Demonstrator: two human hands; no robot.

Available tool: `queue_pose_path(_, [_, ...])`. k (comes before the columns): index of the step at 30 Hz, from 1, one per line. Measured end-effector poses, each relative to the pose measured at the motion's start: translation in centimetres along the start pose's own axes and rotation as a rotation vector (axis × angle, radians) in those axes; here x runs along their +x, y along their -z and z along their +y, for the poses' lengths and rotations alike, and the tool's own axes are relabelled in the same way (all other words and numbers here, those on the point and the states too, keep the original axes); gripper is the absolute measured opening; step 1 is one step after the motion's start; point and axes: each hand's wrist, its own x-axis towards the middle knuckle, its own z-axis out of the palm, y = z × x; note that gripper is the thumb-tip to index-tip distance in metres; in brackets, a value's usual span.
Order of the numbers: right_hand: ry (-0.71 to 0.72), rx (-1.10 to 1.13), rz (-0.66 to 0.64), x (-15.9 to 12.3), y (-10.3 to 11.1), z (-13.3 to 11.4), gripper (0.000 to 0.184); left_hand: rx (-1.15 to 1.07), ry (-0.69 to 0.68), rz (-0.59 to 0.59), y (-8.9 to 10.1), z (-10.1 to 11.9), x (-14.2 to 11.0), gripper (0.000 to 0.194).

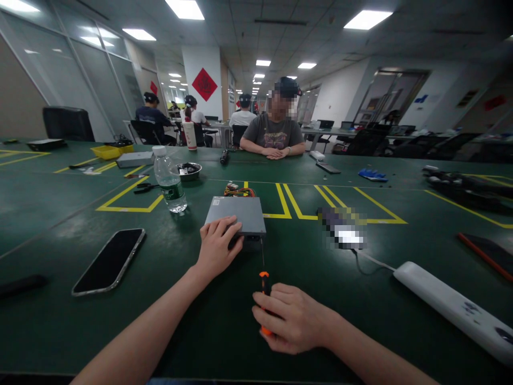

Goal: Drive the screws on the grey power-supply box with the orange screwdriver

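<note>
A grey metal computer power supply [240, 211] lies flat on the green table, a bundle of coloured cables [239, 190] coming out of its far side. My left hand [219, 240] grips its near left corner, fingers over the top and thumb along the near face. In my right hand [292, 315] is a screwdriver [264, 283] with an orange and black handle, the fingers closed around it. Its thin shaft points away from me, and the tip meets the near face close to the right corner. Whether it sits in a screw is too small to tell.
Left of the power supply stand a water bottle [170, 184] and a metal bowl [188, 171]; a phone [110, 262] lies nearer. On the right are a lit, blurred-out device [344, 232] and a white power strip [449, 305]. A person [274, 131] sits opposite, hands on the table.
</note>
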Motion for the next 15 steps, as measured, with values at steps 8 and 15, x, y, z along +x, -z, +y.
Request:
queue_pose_path(8, [-0.3,-0.122,0.207,1.1,1.5,-2.7,0.016,-0.012,-0.01,0.007,-0.1,-0.2,-0.1,0.024])
queue_pose_path(15, [-0.882,-0.064,0.34,1.4,0.5,-5.8,0.029,-0.017,-0.02,0.023,-0.4,-0.5,-0.1,0.025])
